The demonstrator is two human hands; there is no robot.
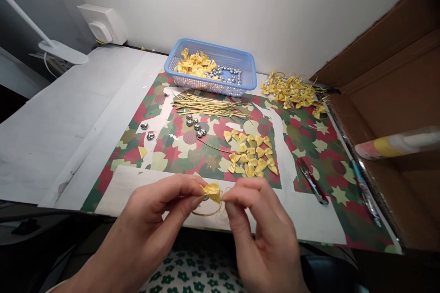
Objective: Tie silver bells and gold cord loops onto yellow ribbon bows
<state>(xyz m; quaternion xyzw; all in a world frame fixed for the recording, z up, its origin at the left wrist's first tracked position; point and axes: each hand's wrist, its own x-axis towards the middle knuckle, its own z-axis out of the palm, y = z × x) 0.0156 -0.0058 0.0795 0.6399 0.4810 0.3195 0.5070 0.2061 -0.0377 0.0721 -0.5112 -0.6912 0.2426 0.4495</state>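
Note:
My left hand [161, 213] pinches a small yellow ribbon bow [212, 191] between thumb and fingers at the table's near edge. My right hand [256, 224] meets it from the right, its fingertips closed on the bow's right side and on a thin gold cord [206, 213] that loops below the bow. Just beyond my hands lies a cluster of loose yellow bows [250, 153]. Further back are several silver heart beads [194, 125] and a bundle of gold cords [206, 105].
A blue plastic basket [245, 83] with bows and silver beads stands at the back. A heap of finished bow pieces [292, 91] lies to its right. Pens [312, 181] lie at right beside an open cardboard box [395, 100]. The patterned mat [309, 146] covers the table; a white lamp base [63, 51] sits far left.

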